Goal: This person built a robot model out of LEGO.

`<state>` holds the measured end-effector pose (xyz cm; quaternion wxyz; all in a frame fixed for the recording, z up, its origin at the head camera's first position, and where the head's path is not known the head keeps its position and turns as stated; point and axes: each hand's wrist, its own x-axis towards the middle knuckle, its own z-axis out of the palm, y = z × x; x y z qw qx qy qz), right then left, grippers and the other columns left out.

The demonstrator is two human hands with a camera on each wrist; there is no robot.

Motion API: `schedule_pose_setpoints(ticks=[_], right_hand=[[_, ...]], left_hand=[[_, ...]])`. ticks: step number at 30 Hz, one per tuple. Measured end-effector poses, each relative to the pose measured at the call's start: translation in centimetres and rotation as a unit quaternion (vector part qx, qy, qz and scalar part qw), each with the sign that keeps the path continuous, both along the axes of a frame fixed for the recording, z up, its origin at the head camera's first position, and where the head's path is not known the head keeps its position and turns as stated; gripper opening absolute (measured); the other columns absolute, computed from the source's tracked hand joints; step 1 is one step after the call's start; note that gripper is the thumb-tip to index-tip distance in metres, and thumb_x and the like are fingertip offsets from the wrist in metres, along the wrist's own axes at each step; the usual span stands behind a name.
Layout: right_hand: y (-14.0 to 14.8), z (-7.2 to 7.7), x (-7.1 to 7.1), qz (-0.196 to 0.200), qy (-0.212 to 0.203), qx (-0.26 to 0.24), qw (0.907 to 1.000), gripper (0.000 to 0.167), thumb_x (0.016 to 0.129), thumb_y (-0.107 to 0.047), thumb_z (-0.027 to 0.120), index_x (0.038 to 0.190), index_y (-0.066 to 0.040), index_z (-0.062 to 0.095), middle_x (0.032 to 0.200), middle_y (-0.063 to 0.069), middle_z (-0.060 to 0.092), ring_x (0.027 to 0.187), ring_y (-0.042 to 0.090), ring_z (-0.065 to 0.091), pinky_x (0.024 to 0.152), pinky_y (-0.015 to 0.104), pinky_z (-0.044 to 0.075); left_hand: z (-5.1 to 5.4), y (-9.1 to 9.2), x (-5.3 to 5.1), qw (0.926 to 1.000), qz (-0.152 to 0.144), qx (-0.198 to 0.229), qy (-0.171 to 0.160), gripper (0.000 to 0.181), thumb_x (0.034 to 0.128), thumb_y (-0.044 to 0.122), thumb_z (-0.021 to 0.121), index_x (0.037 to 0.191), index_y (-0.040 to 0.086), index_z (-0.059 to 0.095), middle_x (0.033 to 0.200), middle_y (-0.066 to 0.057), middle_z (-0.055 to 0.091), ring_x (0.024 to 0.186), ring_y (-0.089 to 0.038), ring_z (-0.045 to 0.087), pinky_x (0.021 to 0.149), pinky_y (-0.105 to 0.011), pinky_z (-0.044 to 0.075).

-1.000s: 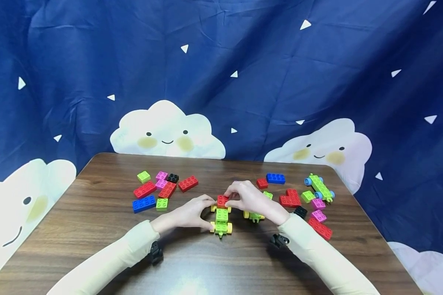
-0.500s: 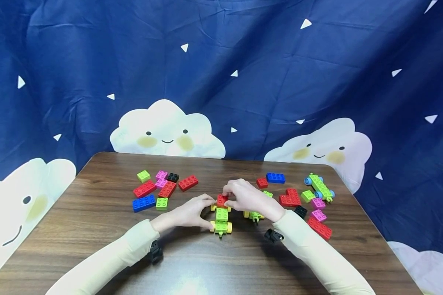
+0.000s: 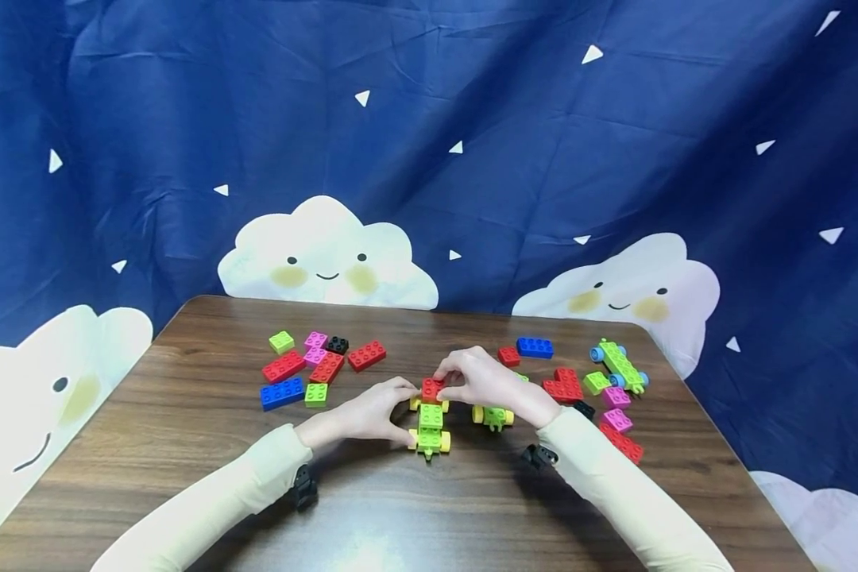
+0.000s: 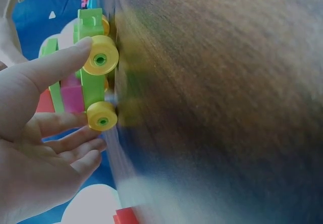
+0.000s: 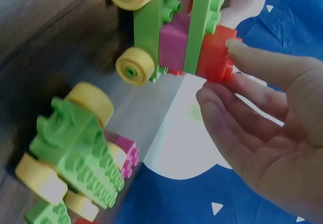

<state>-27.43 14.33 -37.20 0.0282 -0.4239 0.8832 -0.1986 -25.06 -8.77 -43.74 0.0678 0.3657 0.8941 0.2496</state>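
Observation:
A toy car with a lime-green base and yellow wheels stands mid-table. On its far end a pink brick bears a lime-green brick, with a red brick on top. My left hand holds the car from the left; its thumb touches the near wheel and its fingers lie by the far wheel. My right hand pinches the red brick between thumb and fingers. Beside the right wrist stands a second lime-green car base, partly hidden in the head view.
Loose red, blue, pink, black and green bricks lie at the left, among them a blue brick. At the right lie more bricks, including a red one, and a blue-wheeled car base. A blue cloth hangs behind the table.
The right hand and wrist shift slightly at the red brick, which stays on the car. The left hand keeps its place. The head view has moved a little.

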Motion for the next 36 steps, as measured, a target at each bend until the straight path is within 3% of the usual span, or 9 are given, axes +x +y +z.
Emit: schedule_pose_setpoints(ticks=[4, 13, 19, 28, 36], right_hand=[[0.1, 0.0, -0.3, 0.008, 0.004, -0.004, 1.0, 0.022, 0.082, -0.016, 0.08, 0.099, -0.002, 0.075, 0.09, 0.009, 0.076, 0.075, 0.01, 0.069, 0.069, 0.02, 0.057], [0.1, -0.1, -0.1, -0.036, -0.019, -0.017, 0.999, 0.023, 0.081, -0.02, 0.082, 0.093, -0.002, 0.076, 0.085, 0.008, 0.076, 0.072, 0.009, 0.069, 0.067, 0.015, 0.055], [0.3, -0.6, 0.0, -0.04, -0.007, -0.017, 0.999, 0.023, 0.082, -0.021, 0.08, 0.097, -0.004, 0.075, 0.088, 0.007, 0.076, 0.075, 0.009, 0.069, 0.07, 0.022, 0.059], [0.8, -1.4, 0.2, -0.016, 0.036, -0.023, 0.999, 0.025, 0.086, -0.024, 0.077, 0.104, -0.006, 0.074, 0.096, 0.005, 0.076, 0.082, 0.015, 0.07, 0.075, 0.027, 0.06], [2.5, -0.9, 0.0, -0.056, 0.024, -0.041, 0.9973, 0.032, 0.089, -0.025, 0.074, 0.115, -0.005, 0.069, 0.111, 0.013, 0.073, 0.098, 0.025, 0.07, 0.087, 0.04, 0.058]], left_hand=[[-0.2, -0.1, -0.1, 1.0, 0.0, -0.004, -0.001, 0.077, 0.079, 0.038, 0.081, 0.136, -0.005, 0.054, 0.134, -0.017, 0.055, 0.124, -0.03, 0.056, 0.107, -0.044, 0.047], [0.1, 0.0, 0.0, 1.0, 0.004, -0.002, -0.002, 0.076, 0.0785, 0.036, 0.081, 0.136, -0.006, 0.054, 0.134, -0.017, 0.055, 0.124, -0.03, 0.056, 0.107, -0.045, 0.046], [0.1, 0.0, 0.1, 1.0, 0.005, -0.004, -0.006, 0.076, 0.0795, 0.036, 0.081, 0.137, -0.006, 0.053, 0.135, -0.017, 0.055, 0.126, -0.029, 0.055, 0.109, -0.045, 0.045], [-0.4, -0.2, 0.2, 1.0, 0.006, -0.007, 0.004, 0.077, 0.0792, 0.037, 0.081, 0.137, -0.006, 0.053, 0.134, -0.016, 0.055, 0.124, -0.029, 0.055, 0.107, -0.045, 0.046], [-0.5, -0.1, -0.1, 0.9999, 0.002, -0.001, 0.011, 0.076, 0.0789, 0.036, 0.081, 0.137, -0.006, 0.053, 0.134, -0.016, 0.055, 0.124, -0.029, 0.056, 0.106, -0.043, 0.047]])
